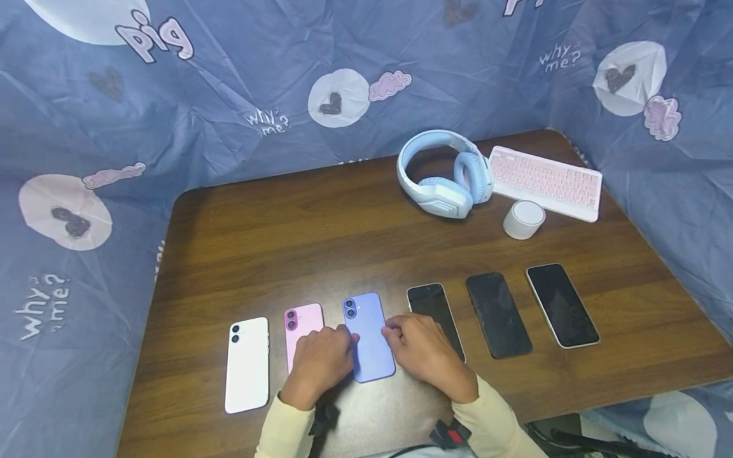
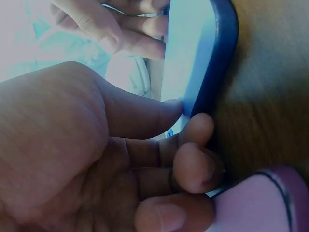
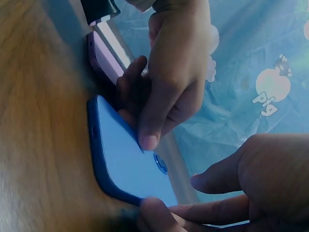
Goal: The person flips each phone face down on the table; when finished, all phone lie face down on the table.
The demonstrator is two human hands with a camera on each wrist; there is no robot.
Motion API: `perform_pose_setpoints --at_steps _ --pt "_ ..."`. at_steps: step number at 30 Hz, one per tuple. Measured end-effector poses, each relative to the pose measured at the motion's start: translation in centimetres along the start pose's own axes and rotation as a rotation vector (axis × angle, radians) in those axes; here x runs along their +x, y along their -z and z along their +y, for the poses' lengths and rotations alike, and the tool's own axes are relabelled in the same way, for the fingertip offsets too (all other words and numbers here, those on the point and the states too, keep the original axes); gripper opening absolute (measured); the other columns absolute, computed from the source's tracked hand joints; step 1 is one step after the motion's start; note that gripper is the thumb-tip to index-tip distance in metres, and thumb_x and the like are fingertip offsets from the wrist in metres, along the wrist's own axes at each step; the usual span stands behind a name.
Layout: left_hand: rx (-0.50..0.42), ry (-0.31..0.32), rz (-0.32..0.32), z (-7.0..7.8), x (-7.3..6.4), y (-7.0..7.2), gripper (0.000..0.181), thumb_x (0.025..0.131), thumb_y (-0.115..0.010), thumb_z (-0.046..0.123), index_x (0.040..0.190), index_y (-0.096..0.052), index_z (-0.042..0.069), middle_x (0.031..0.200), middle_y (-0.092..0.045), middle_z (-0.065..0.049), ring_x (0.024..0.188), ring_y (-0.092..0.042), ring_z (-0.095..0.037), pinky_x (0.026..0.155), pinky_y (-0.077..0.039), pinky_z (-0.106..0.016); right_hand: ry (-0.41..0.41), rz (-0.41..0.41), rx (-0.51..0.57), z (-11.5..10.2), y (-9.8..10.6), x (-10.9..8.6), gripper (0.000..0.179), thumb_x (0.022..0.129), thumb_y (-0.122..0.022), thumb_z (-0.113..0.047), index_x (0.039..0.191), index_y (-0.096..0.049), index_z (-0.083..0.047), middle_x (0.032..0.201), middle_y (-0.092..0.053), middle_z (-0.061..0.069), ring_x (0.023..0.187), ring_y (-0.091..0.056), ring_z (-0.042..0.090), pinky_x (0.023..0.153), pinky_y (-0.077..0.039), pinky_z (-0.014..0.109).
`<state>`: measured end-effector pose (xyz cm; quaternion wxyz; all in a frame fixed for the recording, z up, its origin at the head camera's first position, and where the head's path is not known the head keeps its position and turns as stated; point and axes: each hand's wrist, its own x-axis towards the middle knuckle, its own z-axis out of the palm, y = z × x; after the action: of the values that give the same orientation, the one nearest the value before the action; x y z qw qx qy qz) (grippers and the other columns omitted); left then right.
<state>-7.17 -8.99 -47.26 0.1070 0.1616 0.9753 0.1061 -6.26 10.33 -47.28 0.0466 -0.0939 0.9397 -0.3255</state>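
A lavender-blue smartphone (image 1: 373,346) lies back up on the table, its two camera lenses at the far left corner. My left hand (image 1: 325,357) pinches its left long edge, thumb on the back and index fingertip at the side. The other left fingers curl beside it, over part of a pink smartphone (image 1: 305,320). My right hand (image 1: 424,346) touches the opposite long edge with its fingertips; in the right wrist view the right thumb (image 3: 212,179) is raised off the phone. Beneath that hand, a dark-screened phone (image 1: 433,302) is partly covered.
A white phone (image 1: 247,366) lies back up at the left. Two more phones, a black one (image 1: 499,315) and a white-edged one (image 1: 563,305), lie at the right. Farther back are light-blue headphones (image 1: 441,197), a white cylinder (image 1: 523,220) and a pink keyboard (image 1: 546,181). Patterned blue cloth (image 1: 229,76) surrounds the table.
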Motion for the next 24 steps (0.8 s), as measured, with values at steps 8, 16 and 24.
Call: perform_pose_setpoints --at_steps 8,16,24 --pt "-0.003 0.027 -0.012 0.4 0.1 0.1 0.033 0.100 -0.060 0.029 0.083 -0.062 0.001 0.058 -0.050 -0.007 0.047 -0.046 -0.026 0.044 -0.037 -0.042 -0.023 0.168 -0.051 1.4 1.8 -0.9 0.011 0.092 -0.072 -0.016 0.095 -0.073 -0.006 0.083 -0.064 0.002 0.077 -0.062 0.017 0.067 -0.050 0.040" --pt "0.007 -0.012 0.099 1.7 0.1 0.6 0.029 0.098 -0.063 0.025 0.079 -0.060 0.003 0.058 -0.054 -0.007 0.045 -0.048 -0.024 0.042 -0.039 -0.042 -0.112 0.257 -0.112 4.3 3.9 -2.2 0.019 0.093 -0.071 -0.016 0.102 -0.071 0.000 0.094 -0.065 0.015 0.087 -0.065 0.035 0.075 -0.052 0.053" --pt "-0.048 -0.223 0.098 5.9 1.3 0.4 0.023 0.098 -0.062 0.022 0.080 -0.059 0.008 0.063 -0.059 -0.005 0.050 -0.055 -0.022 0.044 -0.042 -0.040 -0.186 0.230 -0.131 6.0 4.6 -3.1 0.022 0.094 -0.067 -0.018 0.101 -0.070 0.002 0.092 -0.063 0.017 0.086 -0.066 0.040 0.073 -0.051 0.057"
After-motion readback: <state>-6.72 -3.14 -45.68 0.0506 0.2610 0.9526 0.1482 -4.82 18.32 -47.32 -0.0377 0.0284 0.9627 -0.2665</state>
